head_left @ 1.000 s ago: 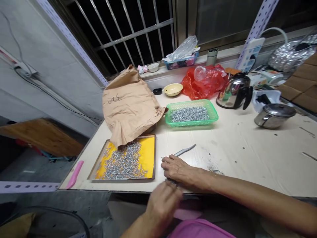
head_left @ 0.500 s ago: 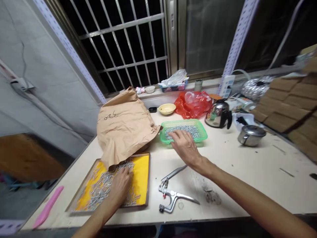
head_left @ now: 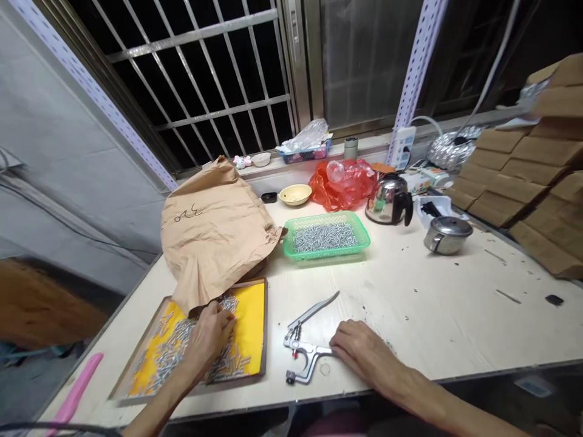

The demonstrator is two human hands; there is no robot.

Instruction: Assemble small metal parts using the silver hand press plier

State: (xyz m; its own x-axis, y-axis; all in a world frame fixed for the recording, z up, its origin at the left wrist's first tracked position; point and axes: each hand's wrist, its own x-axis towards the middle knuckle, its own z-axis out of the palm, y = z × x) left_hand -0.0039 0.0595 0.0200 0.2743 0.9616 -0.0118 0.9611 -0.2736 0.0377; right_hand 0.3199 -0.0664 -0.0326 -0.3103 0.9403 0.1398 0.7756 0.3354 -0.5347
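My left hand (head_left: 210,337) is over the yellow-lined tray (head_left: 249,303), its fingers pressed together among small metal screw-like pieces (head_left: 175,346). The fingertips are close to the lower edge of a brown paper bag (head_left: 218,224), and what they pinch is hidden. My right hand (head_left: 367,355) lies at the table's front with its fingers closed over the end of the lower handle of silver snap pliers (head_left: 308,352). These pliers lie on the table with their handles spread, and the handle tip is covered by the hand.
A green basket (head_left: 327,254) of similar metal pieces stands behind the pliers. Further back are a cream bowl (head_left: 295,195), a red plastic bag (head_left: 341,188), a kettle (head_left: 388,203) and a lidded pot (head_left: 449,235). Cardboard boxes (head_left: 514,170) are stacked right; a pink tool (head_left: 77,388) lies left.
My right hand has moved from over the green basket down toward me, onto the handle of the snap pliers. My left hand stays at the tray, its fingers drawn closer together. The view has shifted slightly.
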